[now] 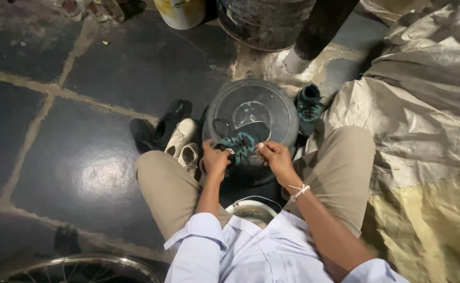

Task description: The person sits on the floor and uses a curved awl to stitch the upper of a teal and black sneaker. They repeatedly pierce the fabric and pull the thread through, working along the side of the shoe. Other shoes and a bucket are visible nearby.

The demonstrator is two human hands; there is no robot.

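A dark teal shoe (245, 139) with teal laces lies on top of an upturned black tub (272, 102) between my knees. My left hand (215, 159) grips the near left side of the shoe by the laces. My right hand (273, 154) pinches a white lace end at the shoe's right side; a white thread is tied round that wrist. A loose lace loops over the tub's top. The matching teal shoe (308, 106) stands on the floor just right of the tub.
A white shoe (181, 137) and a black shoe (163, 126) lie left of the tub. A grey and yellow tarpaulin (429, 136) fills the right side. A yellow bucket (180, 11), a dark drum (264, 21), a white bowl (252, 210) by my lap and a bicycle wheel (83, 268) are about.
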